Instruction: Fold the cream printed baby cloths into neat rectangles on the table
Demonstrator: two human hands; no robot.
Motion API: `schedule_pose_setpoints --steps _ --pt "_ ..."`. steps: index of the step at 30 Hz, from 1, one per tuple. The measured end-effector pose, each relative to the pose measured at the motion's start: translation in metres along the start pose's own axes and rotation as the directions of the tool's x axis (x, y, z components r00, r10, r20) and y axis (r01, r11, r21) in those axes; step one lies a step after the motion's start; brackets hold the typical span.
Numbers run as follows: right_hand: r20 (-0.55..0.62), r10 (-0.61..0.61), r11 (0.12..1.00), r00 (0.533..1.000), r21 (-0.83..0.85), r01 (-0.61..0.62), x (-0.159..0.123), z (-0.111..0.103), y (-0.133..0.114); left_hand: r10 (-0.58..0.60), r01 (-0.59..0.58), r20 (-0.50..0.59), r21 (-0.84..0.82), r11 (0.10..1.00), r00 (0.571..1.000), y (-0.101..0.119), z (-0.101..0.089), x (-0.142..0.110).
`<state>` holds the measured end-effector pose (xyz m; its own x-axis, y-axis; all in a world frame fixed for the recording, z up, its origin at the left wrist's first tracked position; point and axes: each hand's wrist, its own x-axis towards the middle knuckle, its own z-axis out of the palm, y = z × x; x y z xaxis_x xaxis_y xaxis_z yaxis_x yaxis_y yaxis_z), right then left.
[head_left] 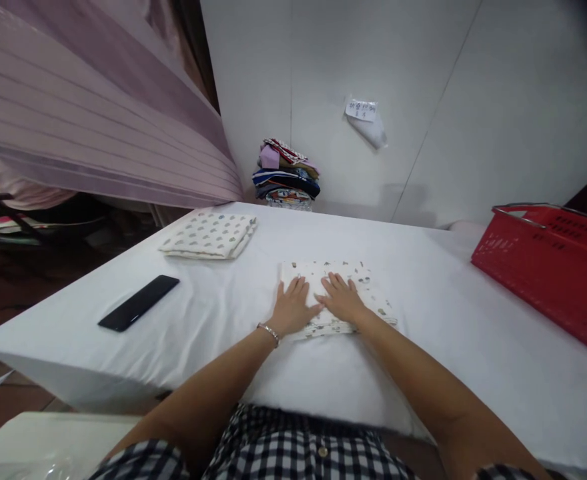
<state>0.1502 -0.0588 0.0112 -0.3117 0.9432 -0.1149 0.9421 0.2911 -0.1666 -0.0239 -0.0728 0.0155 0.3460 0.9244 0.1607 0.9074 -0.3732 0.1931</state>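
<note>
In the head view, a folded white cloth (373,303) with a small scattered print lies on the white-covered table, near its front edge. My left hand (292,308) rests flat on the cloth's left part, palm down with fingers spread. Flat on its middle lies my right hand (342,298), fingers also apart. The two thumbs come close together. Neither hand grips anything. Farther back to the left sits a second folded cloth (211,235), cream with rows of small grey-green motifs.
A black phone (139,303) lies at the table's left. A red plastic basket (548,267) stands on the right. Folded clothes (287,175) are stacked by the wall. A pink curtain (98,100) hangs at the left. The table's white cover (213,300) has some wrinkles.
</note>
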Motion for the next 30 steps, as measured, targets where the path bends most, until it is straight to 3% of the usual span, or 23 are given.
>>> schedule_pose_setpoints --steps 5,8,11,13,15,18,27,30 --pt "0.012 0.018 1.0 1.0 0.021 -0.018 0.003 -0.003 -0.004 -0.014 0.015 0.042 -0.027 1.0 0.999 0.003 0.005 -0.011" --pt "0.002 0.03 0.991 1.0 0.128 -0.03 0.003 -0.011 0.006 -0.026 0.03 0.043 -0.103 0.994 0.999 0.001 0.002 -0.008" --pt "-0.102 0.129 0.972 0.986 0.208 -0.105 -0.002 -0.023 0.035 -0.168 0.156 -0.031 -0.246 0.957 0.985 -0.007 -0.001 -0.011" --pt "-0.147 0.275 0.927 0.95 0.302 -0.222 -0.009 -0.028 0.061 -0.324 0.278 -0.087 -0.339 0.899 0.942 -0.014 -0.003 -0.016" --pt "-0.104 0.433 0.832 0.895 0.429 -0.352 -0.017 -0.031 0.085 -0.435 0.363 -0.092 -0.413 0.835 0.896 -0.021 -0.004 -0.021" --pt "-0.039 0.536 0.742 0.843 0.499 -0.448 -0.027 -0.031 0.106 -0.488 0.43 0.002 -0.476 0.767 0.873 -0.028 -0.008 -0.023" --pt "0.18 0.587 0.593 0.789 0.569 -0.57 -0.026 -0.036 0.106 -0.543 0.576 0.233 -0.513 0.636 0.807 -0.038 -0.02 0.005" --pt "0.275 0.578 0.489 0.768 0.638 -0.595 -0.028 -0.038 0.106 -0.525 0.584 0.281 -0.549 0.598 0.803 -0.043 -0.017 0.01"
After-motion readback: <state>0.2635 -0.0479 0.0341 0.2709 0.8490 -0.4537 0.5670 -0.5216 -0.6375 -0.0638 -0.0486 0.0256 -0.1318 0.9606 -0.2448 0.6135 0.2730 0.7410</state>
